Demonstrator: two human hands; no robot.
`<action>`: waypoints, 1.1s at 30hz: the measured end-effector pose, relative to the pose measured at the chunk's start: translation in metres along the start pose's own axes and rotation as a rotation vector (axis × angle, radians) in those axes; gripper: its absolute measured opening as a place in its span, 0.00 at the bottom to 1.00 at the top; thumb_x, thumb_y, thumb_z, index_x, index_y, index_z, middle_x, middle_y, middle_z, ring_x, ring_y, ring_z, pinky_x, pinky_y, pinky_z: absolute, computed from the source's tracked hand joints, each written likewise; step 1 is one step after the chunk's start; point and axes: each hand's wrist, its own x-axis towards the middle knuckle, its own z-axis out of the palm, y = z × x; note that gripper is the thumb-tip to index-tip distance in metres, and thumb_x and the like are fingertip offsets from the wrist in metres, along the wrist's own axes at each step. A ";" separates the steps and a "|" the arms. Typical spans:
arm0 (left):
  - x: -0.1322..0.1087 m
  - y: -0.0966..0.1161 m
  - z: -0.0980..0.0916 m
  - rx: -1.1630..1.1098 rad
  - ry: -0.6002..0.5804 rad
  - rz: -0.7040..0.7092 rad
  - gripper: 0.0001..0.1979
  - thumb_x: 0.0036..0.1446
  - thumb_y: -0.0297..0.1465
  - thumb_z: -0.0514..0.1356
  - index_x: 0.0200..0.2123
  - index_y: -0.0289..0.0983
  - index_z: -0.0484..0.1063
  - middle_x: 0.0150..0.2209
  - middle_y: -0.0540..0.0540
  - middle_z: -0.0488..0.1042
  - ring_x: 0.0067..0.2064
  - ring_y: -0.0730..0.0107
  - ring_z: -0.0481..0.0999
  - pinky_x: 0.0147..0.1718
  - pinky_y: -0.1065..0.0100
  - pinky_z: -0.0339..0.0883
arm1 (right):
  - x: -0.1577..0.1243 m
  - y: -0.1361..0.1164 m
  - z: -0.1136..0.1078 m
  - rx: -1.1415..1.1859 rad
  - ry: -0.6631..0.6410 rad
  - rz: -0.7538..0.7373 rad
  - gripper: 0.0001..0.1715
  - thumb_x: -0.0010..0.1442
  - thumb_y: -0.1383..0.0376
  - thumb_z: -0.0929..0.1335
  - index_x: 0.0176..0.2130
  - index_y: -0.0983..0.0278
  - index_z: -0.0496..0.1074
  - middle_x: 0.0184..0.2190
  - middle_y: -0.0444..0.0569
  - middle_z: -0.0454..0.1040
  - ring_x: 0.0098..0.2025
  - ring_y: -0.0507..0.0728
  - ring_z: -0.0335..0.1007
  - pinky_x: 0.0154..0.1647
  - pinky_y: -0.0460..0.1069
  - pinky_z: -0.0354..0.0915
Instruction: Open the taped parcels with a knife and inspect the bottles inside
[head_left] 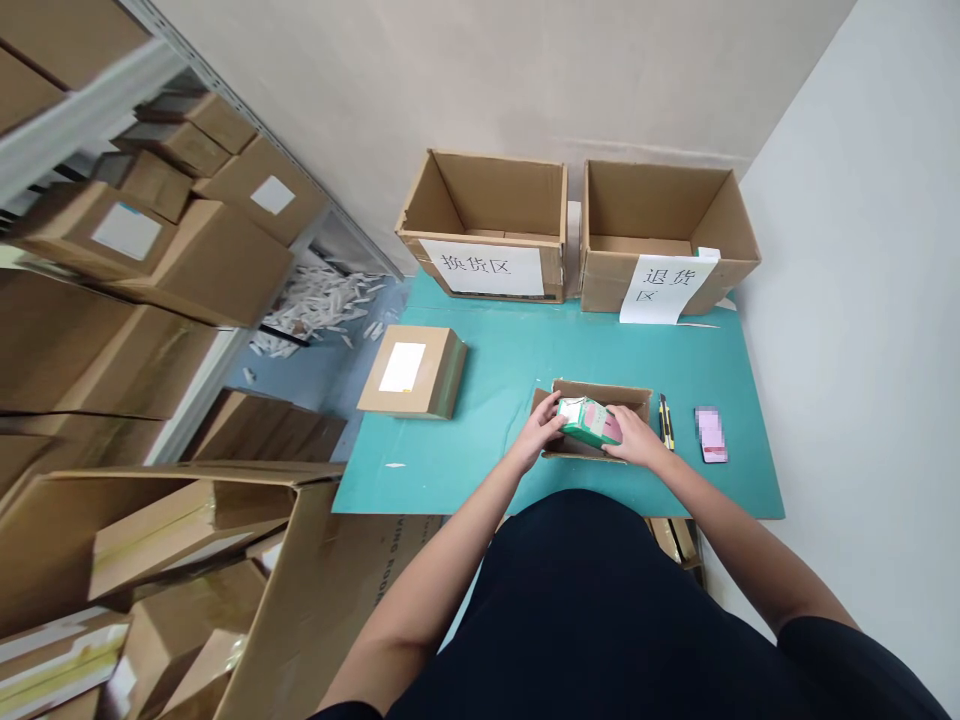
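Note:
A small green, white and pink carton [590, 421] is held at both ends over an opened cardboard box [600, 388] near the table's front edge. My left hand [538, 430] closes on the carton's white left end. On its right end, the fingers of my right hand [634, 437] wrap round the pink and green side. The small box's inside is partly hidden by the carton and my hands. Just right of that box lies a yellow and black utility knife [666, 422], and farther right a phone [711, 435] with a lit screen.
Two large open cardboard boxes with handwritten paper signs, a left one [491, 268] and a right one [667, 285], stand at the back of the green table [517, 350]. A closed parcel [412, 372] sits at the left. Shelves of cartons [210, 260] and a big parcel-filled box [300, 560] flank the left side.

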 end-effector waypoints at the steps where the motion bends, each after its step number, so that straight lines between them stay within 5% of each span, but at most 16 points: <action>1: -0.001 0.001 0.000 -0.037 -0.025 -0.007 0.42 0.51 0.49 0.68 0.66 0.46 0.61 0.66 0.40 0.64 0.62 0.48 0.69 0.52 0.56 0.71 | 0.001 -0.001 0.000 0.016 0.007 0.002 0.47 0.51 0.61 0.76 0.65 0.61 0.58 0.60 0.59 0.66 0.62 0.67 0.63 0.63 0.63 0.60; 9: -0.002 0.005 -0.001 -0.056 -0.134 -0.023 0.45 0.43 0.41 0.74 0.64 0.41 0.64 0.55 0.40 0.76 0.54 0.49 0.75 0.52 0.54 0.70 | 0.015 -0.004 -0.008 0.198 -0.026 0.013 0.51 0.51 0.61 0.75 0.69 0.58 0.57 0.62 0.57 0.64 0.64 0.67 0.60 0.65 0.61 0.58; 13: 0.001 0.013 0.001 -0.028 -0.078 0.121 0.50 0.43 0.41 0.75 0.67 0.45 0.58 0.62 0.41 0.69 0.61 0.48 0.70 0.58 0.52 0.65 | 0.025 -0.009 -0.028 0.243 -0.108 -0.012 0.53 0.52 0.60 0.75 0.71 0.56 0.54 0.62 0.55 0.64 0.65 0.66 0.60 0.65 0.61 0.58; 17: 0.003 0.024 -0.002 0.111 -0.023 0.236 0.54 0.40 0.42 0.75 0.68 0.44 0.54 0.62 0.39 0.67 0.63 0.48 0.66 0.62 0.51 0.60 | 0.028 -0.024 -0.058 0.145 -0.168 -0.044 0.51 0.52 0.58 0.75 0.70 0.53 0.56 0.62 0.53 0.66 0.65 0.66 0.60 0.65 0.60 0.58; 23: -0.006 0.039 -0.003 0.444 -0.046 0.204 0.51 0.34 0.41 0.77 0.62 0.42 0.61 0.61 0.40 0.67 0.61 0.48 0.67 0.60 0.55 0.61 | 0.025 -0.057 -0.086 -0.088 -0.216 -0.117 0.46 0.52 0.56 0.75 0.67 0.53 0.63 0.59 0.52 0.72 0.60 0.69 0.65 0.58 0.60 0.63; 29: -0.014 0.037 -0.005 0.305 -0.012 0.200 0.41 0.36 0.44 0.76 0.53 0.41 0.65 0.50 0.44 0.73 0.52 0.55 0.72 0.51 0.59 0.68 | 0.018 -0.066 -0.109 -0.111 -0.165 -0.127 0.45 0.55 0.52 0.74 0.68 0.52 0.61 0.59 0.52 0.72 0.60 0.69 0.65 0.60 0.62 0.59; 33: -0.024 0.032 -0.008 0.113 0.058 0.194 0.42 0.35 0.45 0.76 0.52 0.42 0.64 0.51 0.44 0.72 0.53 0.56 0.72 0.50 0.62 0.67 | -0.004 -0.051 -0.116 0.166 0.044 -0.067 0.53 0.58 0.49 0.72 0.72 0.49 0.47 0.68 0.51 0.59 0.68 0.68 0.55 0.66 0.63 0.54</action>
